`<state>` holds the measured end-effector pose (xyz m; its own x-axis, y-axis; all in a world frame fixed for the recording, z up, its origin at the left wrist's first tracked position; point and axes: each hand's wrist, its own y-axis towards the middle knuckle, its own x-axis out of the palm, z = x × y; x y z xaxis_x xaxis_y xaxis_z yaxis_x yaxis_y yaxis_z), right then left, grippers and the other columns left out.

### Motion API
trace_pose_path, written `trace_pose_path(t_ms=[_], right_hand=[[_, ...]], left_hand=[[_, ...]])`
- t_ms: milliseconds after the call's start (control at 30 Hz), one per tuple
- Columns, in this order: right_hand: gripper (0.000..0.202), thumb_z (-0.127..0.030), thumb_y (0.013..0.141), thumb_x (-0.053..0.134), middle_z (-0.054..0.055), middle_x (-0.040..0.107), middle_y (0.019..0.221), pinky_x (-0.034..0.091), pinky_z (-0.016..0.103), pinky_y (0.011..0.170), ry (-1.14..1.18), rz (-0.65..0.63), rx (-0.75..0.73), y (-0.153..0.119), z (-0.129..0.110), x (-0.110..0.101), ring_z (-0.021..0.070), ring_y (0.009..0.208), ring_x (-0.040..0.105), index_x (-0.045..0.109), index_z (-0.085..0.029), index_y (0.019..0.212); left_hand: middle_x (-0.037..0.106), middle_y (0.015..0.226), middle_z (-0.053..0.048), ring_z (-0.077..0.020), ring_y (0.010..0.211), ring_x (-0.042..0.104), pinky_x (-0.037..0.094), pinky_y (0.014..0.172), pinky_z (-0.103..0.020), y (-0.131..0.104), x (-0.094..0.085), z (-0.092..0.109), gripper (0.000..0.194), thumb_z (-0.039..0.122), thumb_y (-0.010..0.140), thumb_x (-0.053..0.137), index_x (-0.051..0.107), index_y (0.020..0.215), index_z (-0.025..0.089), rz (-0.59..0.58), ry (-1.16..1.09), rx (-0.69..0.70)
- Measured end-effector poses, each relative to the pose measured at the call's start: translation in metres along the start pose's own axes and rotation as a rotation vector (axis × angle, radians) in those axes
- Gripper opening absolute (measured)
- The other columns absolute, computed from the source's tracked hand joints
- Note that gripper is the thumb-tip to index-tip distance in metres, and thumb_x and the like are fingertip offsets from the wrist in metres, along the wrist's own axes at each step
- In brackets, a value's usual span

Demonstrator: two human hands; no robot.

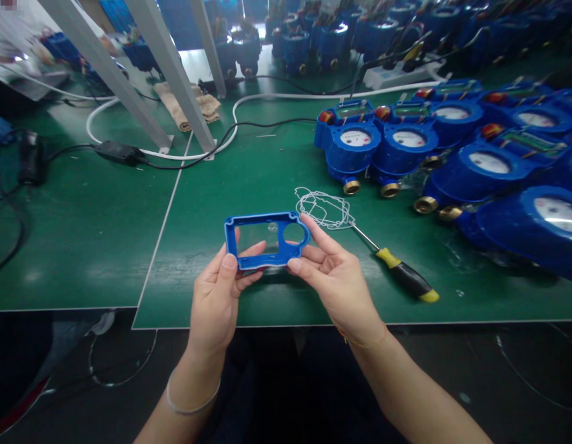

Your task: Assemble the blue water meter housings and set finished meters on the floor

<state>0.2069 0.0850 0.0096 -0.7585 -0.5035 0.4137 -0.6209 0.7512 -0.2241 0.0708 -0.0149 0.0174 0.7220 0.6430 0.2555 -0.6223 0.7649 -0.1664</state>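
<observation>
Between my two hands is a blue plastic meter cover (259, 261), a shallow frame with a rectangular window and a round opening at its right end. My left hand (217, 296) grips its left end, thumb on the near corner. At the right end, my right hand (339, 277) pinches the rim with thumb and forefinger. The cover is raised over the green table, tilted so its inner side faces me. Just beyond it lies a loose tangle of thin white sealing rings or cord (323, 208). A yellow-and-black screwdriver (408, 276) rests on the table, its tip touching the tangle.
Several blue water meters (353, 148) with white dials and brass fittings crowd the right side. Grey metal posts (174, 74) rise at the back left beside a tan cloth (174, 105). White and black cables (267, 97) cross the table (248, 166). A person's arm shows far left.
</observation>
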Motion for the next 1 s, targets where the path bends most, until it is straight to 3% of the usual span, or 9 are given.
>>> trace_pose_path(t_ms=[100,167,267,333,400,533,700,833,1000], right_hand=[[0.087,-0.032,0.077,0.08,0.003,0.076,0.107,0.057,0.042,0.097,-0.05,0.025,-0.002,-0.001,0.0,0.001,0.0208,0.096,0.071,0.037,-0.032,0.153],[0.086,-0.033,0.077,0.079,0.003,0.075,0.108,0.058,0.041,0.096,-0.056,0.026,-0.006,-0.002,-0.001,0.002,0.0214,0.098,0.071,0.038,-0.032,0.153],[0.084,-0.034,0.078,0.078,0.004,0.073,0.112,0.058,0.041,0.095,-0.046,0.027,-0.018,-0.004,-0.002,0.005,0.0225,0.103,0.069,0.039,-0.031,0.153],[0.082,-0.034,0.079,0.077,0.005,0.072,0.115,0.058,0.04,0.095,-0.046,0.027,-0.027,-0.006,-0.002,0.008,0.0225,0.106,0.068,0.04,-0.031,0.152],[0.08,-0.032,0.079,0.077,0.005,0.072,0.117,0.057,0.039,0.096,-0.042,0.025,-0.038,-0.007,-0.003,0.009,0.022,0.107,0.067,0.042,-0.031,0.151],[0.079,-0.03,0.08,0.075,0.005,0.071,0.12,0.057,0.038,0.097,-0.028,0.031,-0.069,-0.009,-0.004,0.013,0.0209,0.103,0.068,0.041,-0.03,0.151],[0.083,-0.031,0.08,0.076,0.006,0.066,0.127,0.054,0.038,0.102,-0.024,-0.006,-0.073,-0.009,-0.003,0.02,0.0221,0.112,0.066,0.036,-0.033,0.153],[0.098,-0.03,0.071,0.084,0.007,0.065,0.126,0.057,0.035,0.098,-0.02,0.077,-0.104,-0.009,0.0,0.029,0.0249,0.117,0.064,0.033,-0.033,0.154],[0.093,-0.029,0.073,0.083,0.007,0.067,0.123,0.059,0.035,0.094,-0.015,0.128,-0.153,-0.01,0.005,0.034,0.0241,0.111,0.067,0.036,-0.03,0.153]], left_hand=[[0.073,0.119,-0.01,-0.0193,0.106,0.071,0.063,0.08,-0.022,-0.001,-0.001,0.002,0.059,0.043,0.094,0.06,0.045,0.147,0.023,-0.053,0.002,-0.024],[0.073,0.118,-0.01,-0.0225,0.11,0.07,0.063,0.087,-0.028,-0.002,-0.001,0.003,0.077,0.041,0.087,0.07,0.035,0.153,0.024,-0.064,0.072,-0.001],[0.076,0.111,-0.007,-0.0235,0.1,0.074,0.06,0.096,-0.039,-0.005,0.002,0.003,0.095,0.033,0.077,0.081,0.026,0.156,0.03,0.025,0.226,0.082],[0.076,0.11,-0.005,-0.023,0.095,0.075,0.06,0.096,-0.041,-0.007,0.003,0.002,0.086,0.032,0.077,0.08,0.037,0.151,0.032,0.082,0.284,0.13],[0.076,0.112,-0.005,-0.024,0.097,0.074,0.062,0.093,-0.039,-0.009,0.002,0.001,0.078,0.031,0.077,0.08,0.046,0.147,0.031,0.069,0.288,0.148],[0.076,0.111,-0.004,-0.0238,0.104,0.072,0.063,0.089,-0.035,-0.01,0.002,-0.001,0.074,0.028,0.08,0.079,0.045,0.146,0.033,0.02,0.264,0.168],[0.075,0.113,-0.004,-0.0221,0.101,0.073,0.061,0.093,-0.038,-0.013,0.01,-0.006,0.07,0.029,0.083,0.075,0.045,0.146,0.032,0.154,0.327,0.261],[0.07,0.126,-0.006,-0.0218,0.105,0.071,0.061,0.092,-0.034,-0.019,0.017,-0.007,0.074,0.03,0.084,0.075,0.041,0.149,0.032,0.209,0.349,0.306],[0.072,0.122,-0.004,-0.0193,0.1,0.073,0.062,0.083,-0.027,-0.014,0.016,-0.01,0.076,0.027,0.08,0.078,0.043,0.148,0.033,0.17,0.349,0.408]])
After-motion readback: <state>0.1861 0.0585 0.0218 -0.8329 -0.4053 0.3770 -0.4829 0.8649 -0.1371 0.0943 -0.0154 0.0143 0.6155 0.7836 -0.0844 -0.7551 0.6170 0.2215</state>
